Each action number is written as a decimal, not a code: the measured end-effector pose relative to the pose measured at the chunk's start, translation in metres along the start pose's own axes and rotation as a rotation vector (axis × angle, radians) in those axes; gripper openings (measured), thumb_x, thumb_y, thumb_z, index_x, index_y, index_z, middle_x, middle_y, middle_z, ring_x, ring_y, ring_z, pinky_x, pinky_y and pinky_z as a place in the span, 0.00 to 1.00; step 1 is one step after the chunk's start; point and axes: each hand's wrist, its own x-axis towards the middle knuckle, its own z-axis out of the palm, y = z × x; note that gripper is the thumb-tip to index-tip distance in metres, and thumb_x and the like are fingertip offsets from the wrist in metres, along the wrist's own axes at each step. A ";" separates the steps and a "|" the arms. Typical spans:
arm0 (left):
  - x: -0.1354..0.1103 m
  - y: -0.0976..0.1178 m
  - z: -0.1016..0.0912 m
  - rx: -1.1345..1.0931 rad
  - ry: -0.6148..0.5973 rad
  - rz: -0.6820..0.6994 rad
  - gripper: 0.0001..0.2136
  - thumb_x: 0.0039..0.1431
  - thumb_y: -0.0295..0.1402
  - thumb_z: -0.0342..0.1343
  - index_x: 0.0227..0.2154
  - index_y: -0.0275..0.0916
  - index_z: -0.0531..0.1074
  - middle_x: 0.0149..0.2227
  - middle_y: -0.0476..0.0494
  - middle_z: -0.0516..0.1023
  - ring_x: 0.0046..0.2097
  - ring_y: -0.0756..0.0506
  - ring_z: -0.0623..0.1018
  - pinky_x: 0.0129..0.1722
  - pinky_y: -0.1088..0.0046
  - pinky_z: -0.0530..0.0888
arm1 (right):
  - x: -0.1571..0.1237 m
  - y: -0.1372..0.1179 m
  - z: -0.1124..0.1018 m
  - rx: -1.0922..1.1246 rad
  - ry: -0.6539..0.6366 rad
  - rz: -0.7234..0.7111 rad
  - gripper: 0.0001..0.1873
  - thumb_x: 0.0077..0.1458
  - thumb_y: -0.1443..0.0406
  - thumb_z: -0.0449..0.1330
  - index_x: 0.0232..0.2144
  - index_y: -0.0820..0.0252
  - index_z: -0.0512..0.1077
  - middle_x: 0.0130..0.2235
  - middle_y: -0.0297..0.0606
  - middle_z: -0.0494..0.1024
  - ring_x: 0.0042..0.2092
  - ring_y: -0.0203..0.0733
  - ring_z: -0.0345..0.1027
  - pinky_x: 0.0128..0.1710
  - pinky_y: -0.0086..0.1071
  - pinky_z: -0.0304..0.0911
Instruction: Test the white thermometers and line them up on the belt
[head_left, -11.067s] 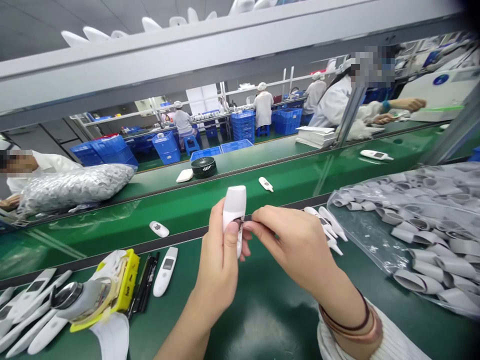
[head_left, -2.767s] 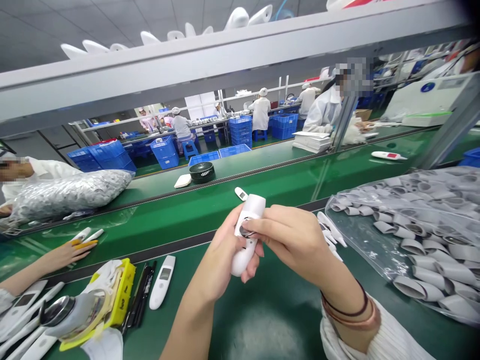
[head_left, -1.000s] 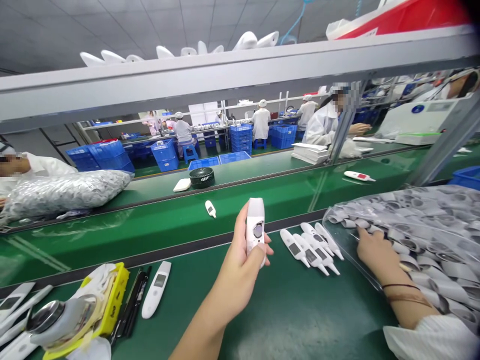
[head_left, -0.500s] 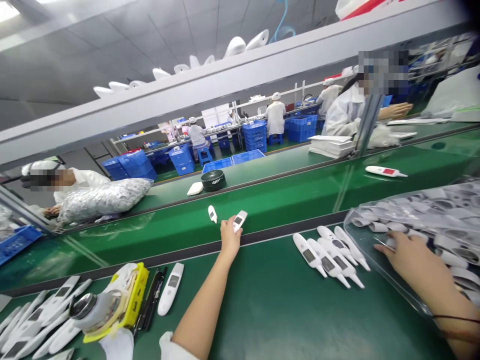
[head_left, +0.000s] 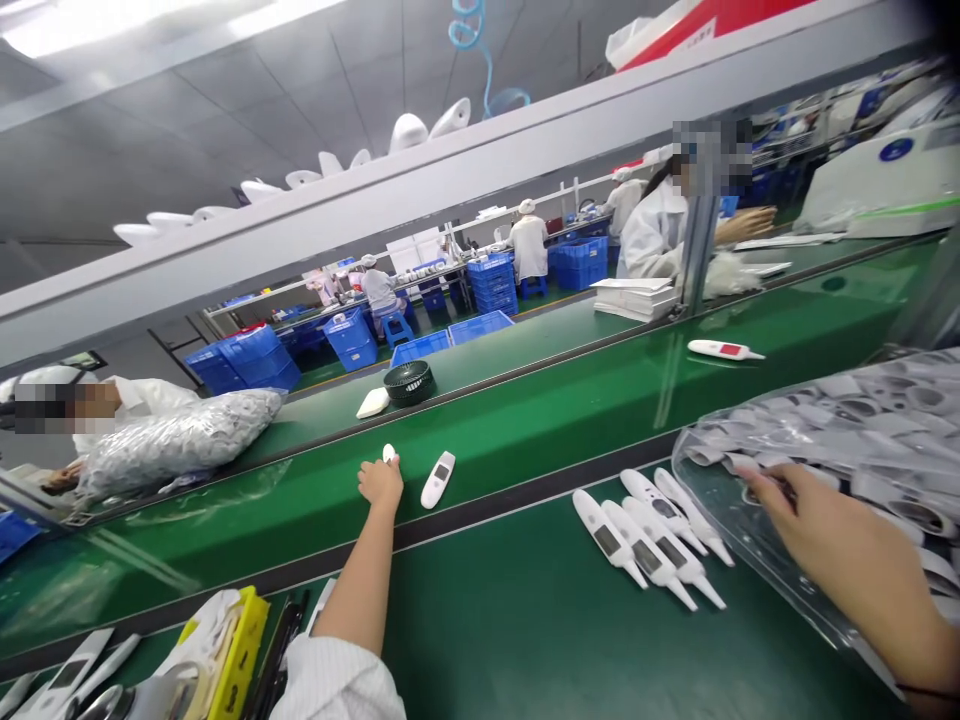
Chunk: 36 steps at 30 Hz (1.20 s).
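On the green belt, my left hand (head_left: 381, 485) is closed over a small white thermometer (head_left: 388, 453), and only its rounded end shows above the fingers. Just right of that hand lies another white thermometer (head_left: 437, 480) with a grey display. My right hand (head_left: 840, 545) is at the open edge of a clear plastic bag (head_left: 712, 490) full of white, ring-like plastic parts (head_left: 911, 515). Its thumb and fingers are pinched together at the bag; what is between them I cannot make out. Several white thermometers (head_left: 645, 540) with pointed tips lie side by side left of the bag.
A thermometer with a red display (head_left: 725, 350) lies farther along the belt. At lower left are a yellow bin (head_left: 238, 655) and more white thermometers (head_left: 71, 670). Beyond the belt are a black round basket (head_left: 409, 383), a stuffed clear bag (head_left: 184, 440) and co-workers.
My left hand has let go of one thermometer on the belt and moved left onto the other. My right hand stays at the bag. The view has shifted.
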 end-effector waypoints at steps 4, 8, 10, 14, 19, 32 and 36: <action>-0.006 -0.004 0.004 -0.158 -0.038 -0.017 0.17 0.67 0.38 0.59 0.56 0.38 0.71 0.57 0.38 0.74 0.53 0.39 0.77 0.51 0.53 0.77 | -0.001 0.000 0.003 0.014 0.028 -0.014 0.13 0.64 0.50 0.48 0.35 0.49 0.59 0.39 0.51 0.78 0.34 0.58 0.72 0.31 0.43 0.61; -0.019 0.003 -0.005 -0.423 -0.066 -0.033 0.17 0.67 0.37 0.59 0.56 0.38 0.71 0.57 0.38 0.74 0.53 0.39 0.78 0.51 0.53 0.78 | -0.002 0.003 0.010 -0.023 0.068 -0.076 0.12 0.65 0.56 0.46 0.45 0.54 0.62 0.45 0.56 0.76 0.40 0.62 0.74 0.34 0.45 0.61; -0.030 0.009 -0.016 -0.593 -0.077 -0.043 0.17 0.67 0.37 0.59 0.56 0.38 0.71 0.57 0.37 0.74 0.53 0.39 0.78 0.51 0.54 0.78 | -0.004 0.003 0.010 -0.026 0.101 -0.126 0.16 0.65 0.58 0.44 0.50 0.56 0.63 0.47 0.58 0.76 0.43 0.63 0.73 0.34 0.45 0.61; -0.069 0.017 -0.050 -0.974 -0.203 -0.046 0.15 0.67 0.36 0.59 0.54 0.37 0.72 0.53 0.39 0.76 0.49 0.41 0.79 0.47 0.58 0.80 | -0.004 -0.002 0.007 0.075 0.189 -0.168 0.20 0.63 0.59 0.44 0.53 0.57 0.66 0.49 0.57 0.75 0.44 0.63 0.72 0.34 0.46 0.61; -0.130 0.018 -0.106 -1.409 -0.401 -0.039 0.07 0.65 0.28 0.60 0.45 0.34 0.75 0.45 0.43 0.79 0.40 0.48 0.80 0.38 0.69 0.80 | -0.007 -0.035 -0.006 0.562 0.328 -0.036 0.18 0.48 0.54 0.60 0.41 0.53 0.72 0.31 0.41 0.73 0.32 0.52 0.68 0.31 0.43 0.60; -0.186 0.025 -0.147 -1.879 -0.573 -0.147 0.09 0.63 0.22 0.59 0.38 0.43 0.80 0.38 0.49 0.83 0.43 0.49 0.82 0.47 0.70 0.78 | -0.107 -0.169 -0.053 1.576 -0.118 -0.296 0.26 0.41 0.52 0.76 0.37 0.57 0.72 0.23 0.33 0.71 0.21 0.29 0.53 0.16 0.23 0.45; -0.188 0.031 -0.143 -1.892 -0.592 -0.110 0.12 0.74 0.31 0.48 0.46 0.45 0.78 0.41 0.48 0.84 0.46 0.49 0.82 0.50 0.67 0.78 | -0.121 -0.179 -0.041 1.523 -0.309 -0.432 0.21 0.52 0.51 0.70 0.41 0.55 0.71 0.25 0.32 0.71 0.21 0.29 0.53 0.17 0.23 0.48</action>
